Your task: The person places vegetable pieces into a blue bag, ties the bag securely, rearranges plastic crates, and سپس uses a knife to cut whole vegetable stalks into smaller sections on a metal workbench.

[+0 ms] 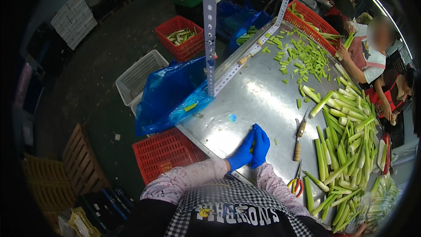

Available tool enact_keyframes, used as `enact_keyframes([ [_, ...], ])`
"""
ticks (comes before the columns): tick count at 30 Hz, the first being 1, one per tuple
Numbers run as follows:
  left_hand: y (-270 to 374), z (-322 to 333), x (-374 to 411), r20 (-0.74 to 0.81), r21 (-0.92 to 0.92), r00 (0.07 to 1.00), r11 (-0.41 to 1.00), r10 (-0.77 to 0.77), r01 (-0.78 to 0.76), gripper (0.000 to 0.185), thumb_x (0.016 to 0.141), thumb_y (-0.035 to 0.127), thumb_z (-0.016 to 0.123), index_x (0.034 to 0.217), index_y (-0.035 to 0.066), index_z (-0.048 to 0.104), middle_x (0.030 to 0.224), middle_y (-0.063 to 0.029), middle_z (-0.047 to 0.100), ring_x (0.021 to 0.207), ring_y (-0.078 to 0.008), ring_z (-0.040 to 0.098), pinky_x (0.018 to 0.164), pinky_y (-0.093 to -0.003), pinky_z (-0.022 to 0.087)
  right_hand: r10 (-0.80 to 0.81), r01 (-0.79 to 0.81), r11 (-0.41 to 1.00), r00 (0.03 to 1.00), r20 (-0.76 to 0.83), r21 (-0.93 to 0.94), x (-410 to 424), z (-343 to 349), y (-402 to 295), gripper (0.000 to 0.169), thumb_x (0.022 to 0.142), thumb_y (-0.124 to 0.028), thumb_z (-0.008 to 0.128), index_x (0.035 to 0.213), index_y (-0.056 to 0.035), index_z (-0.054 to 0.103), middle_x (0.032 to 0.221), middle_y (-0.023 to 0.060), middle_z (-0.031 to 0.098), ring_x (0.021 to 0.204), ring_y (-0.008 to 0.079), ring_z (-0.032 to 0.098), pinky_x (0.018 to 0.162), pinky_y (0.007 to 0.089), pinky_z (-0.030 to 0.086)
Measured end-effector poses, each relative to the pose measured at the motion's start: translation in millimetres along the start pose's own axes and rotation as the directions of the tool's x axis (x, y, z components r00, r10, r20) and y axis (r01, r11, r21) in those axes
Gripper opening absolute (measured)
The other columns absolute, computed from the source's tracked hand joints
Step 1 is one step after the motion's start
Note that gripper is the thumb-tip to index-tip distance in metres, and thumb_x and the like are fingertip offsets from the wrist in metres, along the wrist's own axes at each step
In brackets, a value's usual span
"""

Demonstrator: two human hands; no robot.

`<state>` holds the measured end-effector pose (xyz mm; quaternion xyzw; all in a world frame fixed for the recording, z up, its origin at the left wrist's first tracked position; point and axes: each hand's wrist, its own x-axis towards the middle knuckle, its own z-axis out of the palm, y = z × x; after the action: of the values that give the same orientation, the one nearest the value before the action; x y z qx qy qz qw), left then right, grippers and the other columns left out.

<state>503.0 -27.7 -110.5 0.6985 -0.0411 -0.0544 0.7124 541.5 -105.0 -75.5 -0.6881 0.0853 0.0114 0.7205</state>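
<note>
My left hand (242,151) and my right hand (260,145), both in blue gloves, are cupped together over the near part of the metal table (223,138). A bit of green shows between the palms; the gloves hide most of it, and which hand holds it cannot be told. Right of them lie two wooden-handled knives (302,128) (297,149) and scissors (297,182) with red and yellow handles. A large pile of green and white stalks (352,138) covers the table's right side. Short cut green pieces (296,52) are spread over the far part.
Blue plastic sheeting (174,85) hangs over the left edge beside a perforated metal post (210,39). Red crates (161,151) (181,44) and a white crate (141,72) stand left of the table. Across it, a co-worker (365,49) holds stalks by a red basket (309,16).
</note>
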Motion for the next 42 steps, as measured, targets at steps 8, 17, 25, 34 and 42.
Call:
enact_keyframes([
  [8, 51, -75, -28, -0.187, -0.057, 0.982, 0.998, -0.006, -0.005, 0.086, 0.073, -0.011, 0.046, 0.149, 0.009, 0.010, 0.150, -0.0141, 0.021, 0.136, -0.0259, 0.026, 0.107, -0.0300, 0.029, 0.251, -0.320, 0.899, 0.936, 0.247, 0.299, -19, 83, -60, 0.029, 0.090, -0.019, 0.056, 0.113, -0.0009, 0.061, 0.108, 0.0073, 0.062, 0.096, 0.0155, 0.058, 0.088, 0.0264, 0.045],
  [17, 89, -293, 11, -0.517, -0.084, 0.856, 0.993, 0.026, -0.081, 0.083, 0.073, -0.008, 0.058, 0.146, 0.009, 0.023, 0.139, -0.0165, 0.038, 0.128, -0.0283, 0.039, 0.103, -0.0323, 0.036, 0.090, -0.297, 0.934, 0.733, 0.674, 0.198, 64, 306, -55, 0.041, 0.093, -0.038, 0.050, 0.117, -0.0051, 0.057, 0.107, 0.0080, 0.058, 0.093, 0.0179, 0.058, 0.083, 0.0298, 0.046],
  [25, 125, -350, -23, -0.489, 0.560, 0.872, 0.777, 0.030, 0.287, 0.071, 0.076, 0.022, 0.072, 0.137, 0.006, 0.039, 0.134, -0.0215, 0.044, 0.123, -0.0348, 0.045, 0.102, -0.0375, 0.038, -0.148, 0.259, 0.960, 0.797, 0.585, -0.109, 78, 250, -38, 0.047, 0.089, -0.029, 0.060, 0.129, -0.0054, 0.050, 0.122, 0.0114, 0.056, 0.105, 0.0246, 0.057, 0.092, 0.0322, 0.044],
  [34, 115, -408, -28, -0.745, 0.635, 0.664, 0.368, 0.060, 0.679, 0.038, 0.083, 0.030, 0.060, 0.115, 0.009, 0.057, 0.105, -0.0218, 0.061, 0.091, -0.0372, 0.061, 0.080, -0.0440, 0.048, -0.210, 0.768, 0.445, 0.589, 0.780, -0.460, 38, 227, 11, 0.035, 0.079, -0.019, 0.065, 0.112, -0.0076, 0.059, 0.108, 0.0173, 0.060, 0.095, 0.0358, 0.059, 0.080, 0.0419, 0.049],
  [42, 139, -396, -69, -0.670, 0.528, 0.726, 0.787, 0.155, 0.320, 0.022, 0.090, 0.019, 0.053, 0.103, 0.005, 0.065, 0.091, -0.0134, 0.065, 0.084, -0.0247, 0.062, 0.075, -0.0352, 0.049, -0.282, 0.803, 0.431, 0.553, 0.784, -0.411, 22, 289, -60, 0.056, 0.081, -0.020, 0.065, 0.132, -0.0079, 0.043, 0.127, 0.0224, 0.049, 0.111, 0.0393, 0.051, 0.091, 0.0418, 0.044],
])
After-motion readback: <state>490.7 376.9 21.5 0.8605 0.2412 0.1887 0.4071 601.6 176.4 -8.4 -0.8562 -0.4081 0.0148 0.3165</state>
